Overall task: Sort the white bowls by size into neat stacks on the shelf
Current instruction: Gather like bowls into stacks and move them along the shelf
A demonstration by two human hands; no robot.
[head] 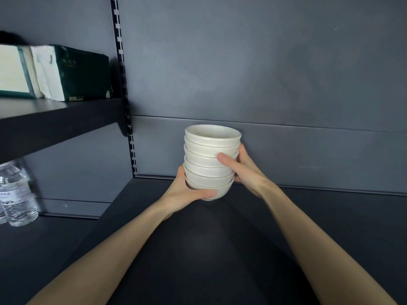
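The stack of white bowls (206,160) sits nested and upright between the person's two hands, the top bowl showing its hollow inside. I count about six bowls, though the lower rims are partly covered, so I would not swear to the number.

The left hand (187,190) cups the bottom bowl from below and from its left side, with the left thumb (207,193) laid across the front of that bowl. The right hand (244,170) wraps the right side of the stack higher up. Its right thumb (226,160) presses on the front of the middle bowls, and its fingers curl round behind, out of sight. Both hands are closed on the stack.

Beneath the hands lies the dark shelf (341,216). The stack is low over it, towards its back edge, and from here I cannot tell whether the bottom bowl touches the surface or hangs just clear. Both bare forearms reach in over the shelf towards the bowls.

Behind the hands stands the grey back panel (286,73). Up and to the left of the left hand a slotted metal upright (123,84) runs down the panel and carries a higher black shelf (55,119). On that one a dark green box (86,71) stands beside some pale, blurred packets. Well to the left of the left hand and lower down, clear water bottles (17,194) stand on another surface.
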